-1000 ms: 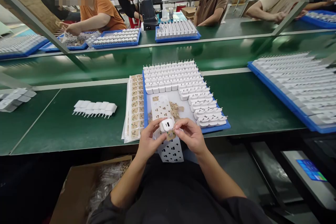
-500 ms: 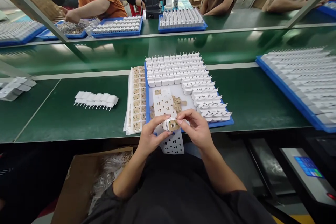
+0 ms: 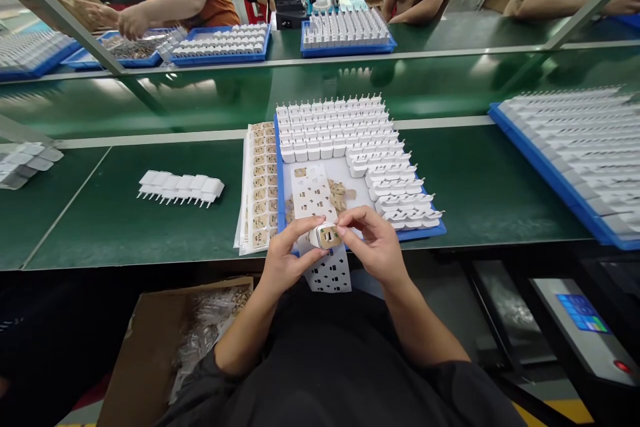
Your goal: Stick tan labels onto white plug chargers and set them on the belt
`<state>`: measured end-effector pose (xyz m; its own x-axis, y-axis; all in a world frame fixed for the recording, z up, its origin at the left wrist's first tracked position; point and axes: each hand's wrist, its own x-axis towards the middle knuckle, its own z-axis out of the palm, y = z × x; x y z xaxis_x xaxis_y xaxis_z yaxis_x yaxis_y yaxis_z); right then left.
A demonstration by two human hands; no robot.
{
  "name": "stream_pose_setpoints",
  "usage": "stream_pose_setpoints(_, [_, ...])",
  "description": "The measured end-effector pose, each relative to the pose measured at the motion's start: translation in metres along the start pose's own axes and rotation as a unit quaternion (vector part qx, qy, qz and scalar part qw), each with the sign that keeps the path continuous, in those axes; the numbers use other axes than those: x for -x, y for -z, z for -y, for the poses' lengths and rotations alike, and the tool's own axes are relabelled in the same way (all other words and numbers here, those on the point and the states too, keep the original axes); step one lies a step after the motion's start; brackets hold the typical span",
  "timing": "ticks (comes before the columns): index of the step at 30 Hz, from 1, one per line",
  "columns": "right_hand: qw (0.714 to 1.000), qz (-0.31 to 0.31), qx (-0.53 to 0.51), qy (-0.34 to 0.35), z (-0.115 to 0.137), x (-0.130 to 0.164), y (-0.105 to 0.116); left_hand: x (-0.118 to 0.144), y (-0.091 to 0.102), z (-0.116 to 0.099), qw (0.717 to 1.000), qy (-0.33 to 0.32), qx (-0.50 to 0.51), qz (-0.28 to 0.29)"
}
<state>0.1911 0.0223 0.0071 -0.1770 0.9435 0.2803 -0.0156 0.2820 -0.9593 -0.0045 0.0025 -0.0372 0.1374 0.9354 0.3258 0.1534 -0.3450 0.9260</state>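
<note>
My left hand holds a white USB charger between thumb and fingers, its port face turned up toward me. On that face lies a tan sticker with cut-outs around the ports. My right hand pinches at the right edge of the sticker, thumb and forefinger together against the charger. Beneath my hands a white punched backing sheet hangs over the table edge. Tan scraps lie beside it in the blue tray, which also carries rows of white chargers with pins up.
Left of the tray lies a stack of sticker sheets. A row of chargers rests farther left. Another full tray stands at right. Co-workers sit across the green table. A cardboard box is below, left.
My hands and the charger keep almost the same pose. Across the table, the hands of the person in orange have shifted apart. The view has tilted slightly.
</note>
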Motion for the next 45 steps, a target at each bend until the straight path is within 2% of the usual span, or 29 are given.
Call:
stream_pose_setpoints(15, [0.988, -0.028, 0.142, 0.058, 0.015, 0.000, -0.006, -0.002, 0.001, -0.002, 0.998, -0.049, -0.029, -0.001])
stream_pose_setpoints(17, [0.980, -0.032, 0.177, 0.090, 0.015, 0.000, -0.009, -0.003, 0.001, -0.003, 0.997, -0.062, -0.039, -0.004])
stream_pose_setpoints(20, [0.953, -0.048, 0.264, 0.143, 0.012, -0.001, -0.011, -0.003, 0.000, -0.003, 0.993, -0.095, -0.066, -0.018])
stream_pose_setpoints(22, [0.942, -0.064, 0.301, 0.134, 0.010, -0.001, -0.009, -0.002, -0.002, -0.001, 0.991, -0.109, -0.072, -0.031])
stream_pose_setpoints(25, [0.971, -0.059, 0.225, 0.060, 0.006, -0.001, -0.004, 0.002, -0.007, 0.005, 0.992, -0.102, -0.032, -0.069])
stream_pose_setpoints(28, [0.998, 0.015, 0.059, -0.005, 0.002, 0.002, -0.002, 0.004, -0.011, 0.010, 0.991, -0.099, 0.008, -0.092])
stream_pose_setpoints(30, [0.997, 0.055, -0.032, -0.036, -0.002, 0.005, -0.006, 0.004, -0.013, 0.011, 0.990, -0.109, 0.017, -0.091])
stream_pose_setpoints(33, [0.990, 0.034, -0.127, -0.057, -0.009, 0.006, -0.014, 0.003, -0.016, 0.011, 0.986, -0.131, 0.000, -0.101])
stream_pose_setpoints(37, [0.985, -0.023, -0.163, -0.058, -0.010, 0.003, -0.024, 0.000, -0.018, 0.009, 0.973, -0.186, -0.061, -0.118])
stream_pose_setpoints(41, [0.980, -0.027, -0.183, -0.068, -0.005, 0.001, -0.029, -0.005, -0.019, 0.004, 0.945, -0.263, -0.140, -0.135])
stream_pose_setpoints(45, [0.977, -0.035, -0.202, -0.063, -0.003, 0.001, -0.032, -0.007, -0.019, 0.000, 0.928, -0.296, -0.179, -0.139])
